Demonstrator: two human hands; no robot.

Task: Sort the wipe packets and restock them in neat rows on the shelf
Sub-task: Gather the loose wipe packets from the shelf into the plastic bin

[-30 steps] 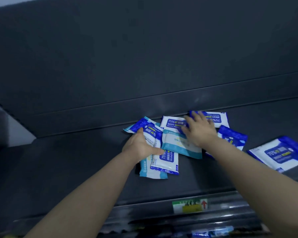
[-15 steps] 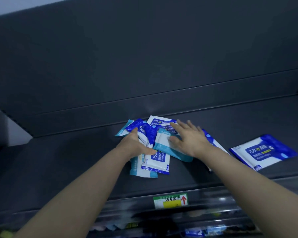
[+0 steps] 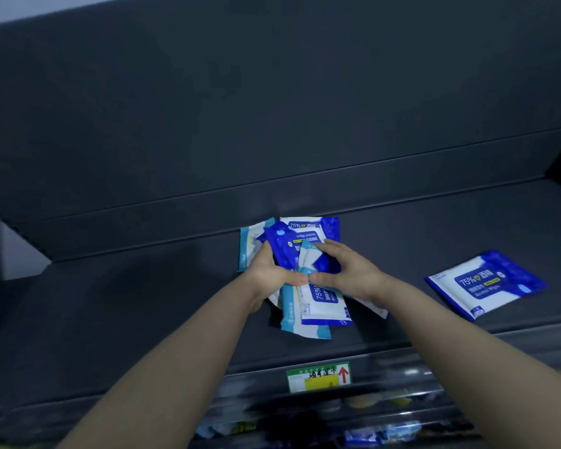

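L grip (image 3: 272,275), R grip (image 3: 348,275) clutch packet pile (image 3: 321,307); lone packet (image 3: 486,283) well right; price tag (image 3: 318,377) below.

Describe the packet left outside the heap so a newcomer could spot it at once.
On the dark grey shelf, look right of the heap of packets held by the left hand and right hand. One blue-and-white wipe packet lies flat there, label up. Unlike the rest, it lies alone, touched by neither hand.
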